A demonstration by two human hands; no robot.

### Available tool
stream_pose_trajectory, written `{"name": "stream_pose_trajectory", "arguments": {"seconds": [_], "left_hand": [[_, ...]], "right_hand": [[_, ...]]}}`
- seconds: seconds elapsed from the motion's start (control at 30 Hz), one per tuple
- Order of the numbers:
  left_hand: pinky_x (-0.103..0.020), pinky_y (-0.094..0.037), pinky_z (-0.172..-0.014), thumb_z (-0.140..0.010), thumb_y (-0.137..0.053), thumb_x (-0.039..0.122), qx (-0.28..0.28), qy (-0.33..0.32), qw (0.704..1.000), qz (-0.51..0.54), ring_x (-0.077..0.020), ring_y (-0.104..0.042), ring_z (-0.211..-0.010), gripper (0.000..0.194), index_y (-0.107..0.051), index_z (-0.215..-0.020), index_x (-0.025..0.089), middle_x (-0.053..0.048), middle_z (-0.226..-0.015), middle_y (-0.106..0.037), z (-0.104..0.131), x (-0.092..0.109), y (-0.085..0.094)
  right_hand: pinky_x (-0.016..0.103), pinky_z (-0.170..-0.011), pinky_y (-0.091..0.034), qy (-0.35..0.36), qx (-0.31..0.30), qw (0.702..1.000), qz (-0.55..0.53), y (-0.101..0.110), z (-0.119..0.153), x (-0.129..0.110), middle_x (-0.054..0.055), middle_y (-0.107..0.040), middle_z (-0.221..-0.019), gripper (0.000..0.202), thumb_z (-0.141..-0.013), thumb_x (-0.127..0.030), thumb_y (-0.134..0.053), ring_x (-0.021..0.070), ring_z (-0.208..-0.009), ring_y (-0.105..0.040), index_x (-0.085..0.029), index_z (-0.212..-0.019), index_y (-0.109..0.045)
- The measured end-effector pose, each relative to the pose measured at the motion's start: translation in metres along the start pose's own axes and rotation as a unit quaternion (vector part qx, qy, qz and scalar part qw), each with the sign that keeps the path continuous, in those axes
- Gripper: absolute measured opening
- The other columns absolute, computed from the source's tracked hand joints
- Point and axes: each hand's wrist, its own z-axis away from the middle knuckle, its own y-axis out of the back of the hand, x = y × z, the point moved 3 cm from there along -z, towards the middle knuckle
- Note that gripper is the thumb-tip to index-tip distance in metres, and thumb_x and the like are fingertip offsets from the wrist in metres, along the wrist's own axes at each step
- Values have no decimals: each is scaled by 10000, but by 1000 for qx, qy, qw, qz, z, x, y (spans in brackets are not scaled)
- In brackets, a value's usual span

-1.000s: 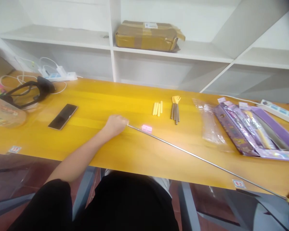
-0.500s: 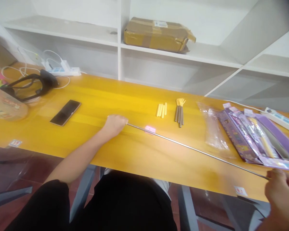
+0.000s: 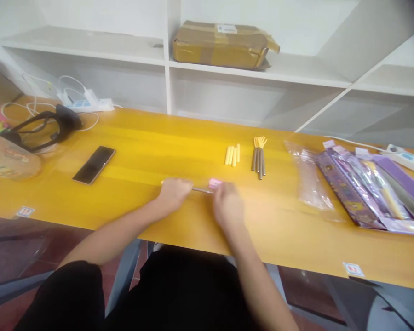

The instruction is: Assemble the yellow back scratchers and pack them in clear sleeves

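My left hand [image 3: 175, 195] is closed round one end of a thin metal rod [image 3: 202, 190] above the middle of the yellow table [image 3: 141, 151]. At the rod's other end is my right hand [image 3: 228, 204], blurred by motion, its fingers closed on it. Only a short stretch of metal shows between the two hands. Just behind my right hand lies a small pink item [image 3: 215, 184]. Farther back are several pale yellow sticks [image 3: 232, 155] and a bundle of metal tubes with yellow hand-shaped tips [image 3: 259, 157].
A black phone [image 3: 94, 164] lies to the left, near a black strapped device [image 3: 41, 128] and a power strip [image 3: 89, 105]. Clear plastic wrapping [image 3: 312, 179] and purple packages [image 3: 352, 193] are on the right. A cardboard box [image 3: 224, 46] sits on the shelf.
My right hand has moved left, close to my left hand, and the long rod now shows only as a short length. My left hand has shifted slightly right and nearer my body.
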Motion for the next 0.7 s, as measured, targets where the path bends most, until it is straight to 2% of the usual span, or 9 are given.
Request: {"name": "stream_pose_trajectory", "arguments": {"seconds": [0.03, 0.1, 0.33, 0.5, 0.6, 0.67, 0.7], "left_hand": [[-362, -531, -763, -989, -451, 96, -8, -9, 1000, -2, -299, -770, -956, 297, -745, -1008, 137, -173, -985, -785, 0, 1, -2], [-369, -536, -774, -990, -448, 99, -16, -22, 1000, -10, -306, -772, -971, 305, -751, -1006, 139, -178, -994, -788, -3, 0, -4], [-372, -517, -732, -1001, -459, 159, -8, -34, 999, -8, -307, -769, -901, 305, -762, -980, 183, -145, -936, -792, -10, -9, -8], [-344, -494, -724, -986, -490, 169, 0, -40, 999, -17, -276, -757, -905, 255, -741, -946, 199, -120, -958, -792, -9, -15, -8], [-344, -486, -718, -1002, -462, 165, -13, -61, 998, -20, -276, -747, -905, 260, -717, -969, 198, -124, -972, -785, -8, -14, -8], [-351, -477, -701, -1010, -426, 149, -19, -74, 997, -9, -277, -735, -875, 271, -694, -995, 191, -125, -954, -772, -6, -10, -7], [-354, -471, -693, -1010, -413, 138, -21, -77, 997, 1, -275, -728, -855, 272, -679, -1004, 188, -122, -941, -764, -4, -7, -6]], "right_hand": [[347, -687, -452, 43, -23, 999, -4, -15, 10, -18, 166, -691, -1035, 351, -1019, -477, -465, 199, -757, -646, -211, -942, -679], [332, -650, -440, 100, -48, 994, -16, -28, 20, -36, 165, -684, -1044, 366, -1054, -488, -451, 193, -741, -658, -211, -985, -681], [302, -565, -394, 156, -58, 986, -25, -20, 10, -20, 63, -645, -796, 311, -1063, -398, -510, 170, -644, -643, -233, -823, -619], [287, -539, -374, 145, -60, 987, -34, -24, 21, -32, 38, -660, -822, 265, -1051, -400, -548, 142, -577, -617, -228, -870, -637], [295, -549, -402, 137, -77, 987, -45, 1, 27, -31, 50, -701, -885, 239, -1045, -453, -577, 166, -592, -643, -245, -981, -676], [316, -609, -456, 132, -118, 983, -49, 32, 15, -15, 72, -732, -988, 276, -1027, -512, -604, 195, -672, -688, -263, -1095, -705], [331, -662, -477, 122, -137, 982, -39, 52, 0, 0, 78, -741, -1035, 283, -1020, -516, -612, 210, -727, -706, -269, -1113, -716]]}}
